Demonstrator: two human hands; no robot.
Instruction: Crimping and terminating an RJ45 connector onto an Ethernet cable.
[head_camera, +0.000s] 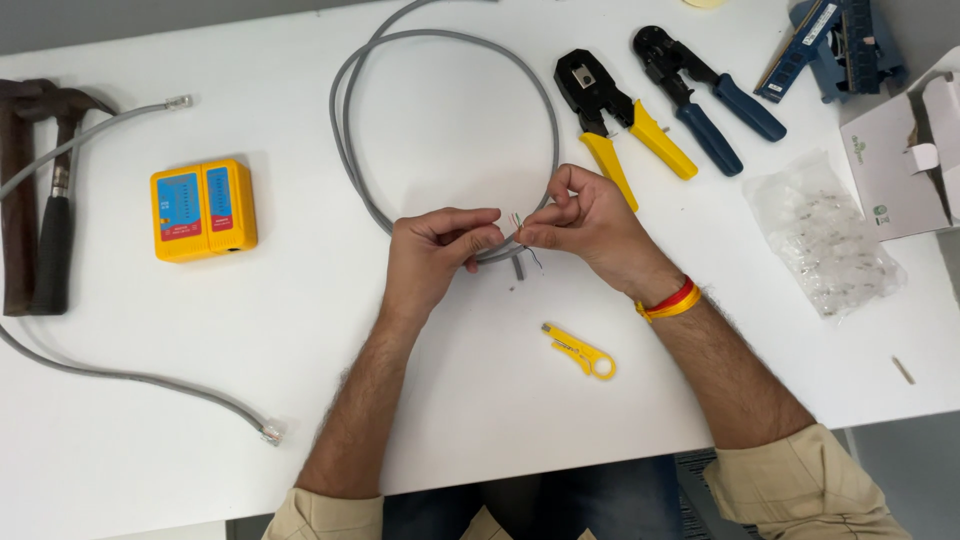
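At the far left edge of the white table (450, 400) lies a hammer (52, 200), and a second grey cable (120, 375) with a clear plug on each end curves past it. Just right of the hammer sits a yellow cable tester (203, 210).

In the middle, the left hand (435, 250) pinches the grey cable (450, 40) near its stripped end, thumb and fingers pressed together around the jacket. The cable loops away to the far side of the table and comes back round to the hands. The right hand (590, 220) is closed too, its fingertips pinching the thin coloured wires (515, 220) that fan out of the cut end between the two hands. A short scrap of jacket (518, 266) lies just below them.

The cable looks light and springy, likely to hold its curl; the bare wires look fine, soft and easy to kink, so the firm grip belongs on the jacket just behind the strip, with only a light pinch on the strands.

Near the right forearm lies a small yellow stripper (580, 352). Further right and far, two crimping tools (625, 120) lie side by side, then a clear bag of plugs (825, 240) and an open cardboard box (905, 150).
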